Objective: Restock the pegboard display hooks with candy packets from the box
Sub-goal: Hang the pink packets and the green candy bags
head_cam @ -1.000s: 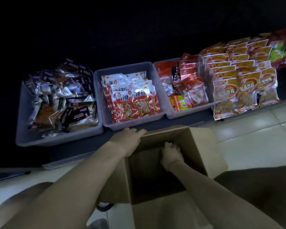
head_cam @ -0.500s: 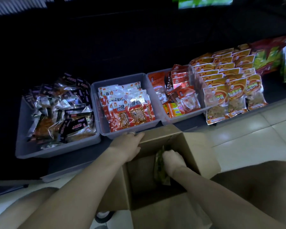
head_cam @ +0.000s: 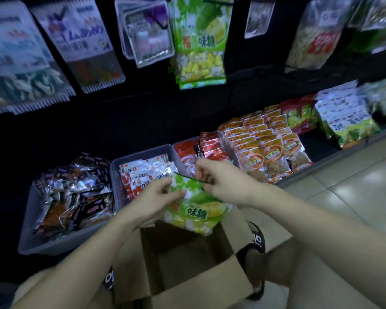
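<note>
I hold a green candy packet with both hands just above the open cardboard box. My left hand pinches its top left edge, thumb and fingers clamped on the film. My right hand grips the top right corner, fingers curled round it. The packet tilts, its lower end over the box mouth. On the dark pegboard above hangs a matching green packet. Behind my hands sits a grey bin of red-and-white snack packs.
</note>
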`<control>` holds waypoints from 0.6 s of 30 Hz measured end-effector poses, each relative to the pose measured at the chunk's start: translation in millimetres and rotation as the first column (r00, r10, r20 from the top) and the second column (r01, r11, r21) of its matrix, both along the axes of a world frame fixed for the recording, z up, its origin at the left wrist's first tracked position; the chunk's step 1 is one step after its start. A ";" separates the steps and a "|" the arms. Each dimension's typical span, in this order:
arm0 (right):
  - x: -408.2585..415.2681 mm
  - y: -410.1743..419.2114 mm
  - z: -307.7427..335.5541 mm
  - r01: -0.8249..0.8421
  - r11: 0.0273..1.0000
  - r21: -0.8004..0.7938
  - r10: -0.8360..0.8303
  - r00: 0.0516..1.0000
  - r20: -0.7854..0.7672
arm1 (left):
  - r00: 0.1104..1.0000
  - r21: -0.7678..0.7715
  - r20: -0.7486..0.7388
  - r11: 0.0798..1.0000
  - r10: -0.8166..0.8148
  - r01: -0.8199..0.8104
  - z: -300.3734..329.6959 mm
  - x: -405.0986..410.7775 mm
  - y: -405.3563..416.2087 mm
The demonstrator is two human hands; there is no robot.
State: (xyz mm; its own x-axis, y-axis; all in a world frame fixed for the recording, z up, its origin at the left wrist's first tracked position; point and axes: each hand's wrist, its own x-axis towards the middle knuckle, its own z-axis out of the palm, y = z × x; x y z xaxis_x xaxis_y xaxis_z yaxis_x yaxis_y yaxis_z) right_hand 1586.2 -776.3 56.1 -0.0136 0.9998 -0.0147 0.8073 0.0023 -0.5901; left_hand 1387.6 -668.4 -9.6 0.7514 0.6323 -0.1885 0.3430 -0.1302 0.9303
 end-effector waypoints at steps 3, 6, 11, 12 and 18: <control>24.4 2.9 43.6 0.135 0.984 0.112 -0.118 0.982 -0.146 | 0.985 0.005 0.151 0.997 0.080 -0.082 46.9 20.1 -4.2; 55.5 3.4 79.3 0.266 0.955 0.131 -0.212 0.921 -0.326 | 0.948 0.036 0.284 0.986 0.145 -0.161 87.9 39.4 -5.0; 91.7 -3.0 103.1 0.404 0.914 0.036 -0.255 0.641 -0.723 | 0.876 0.036 0.421 0.961 0.233 -0.273 148.5 69.3 -1.6; 93.0 -2.3 103.9 0.408 0.913 0.011 -0.241 0.561 -0.792 | 0.867 0.033 0.432 0.956 0.249 -0.291 158.5 75.9 -0.3; 87.8 19.1 110.9 0.421 0.907 -0.017 -0.210 0.417 -0.884 | 0.829 -0.026 0.467 0.941 0.309 -0.337 200.3 112.6 17.2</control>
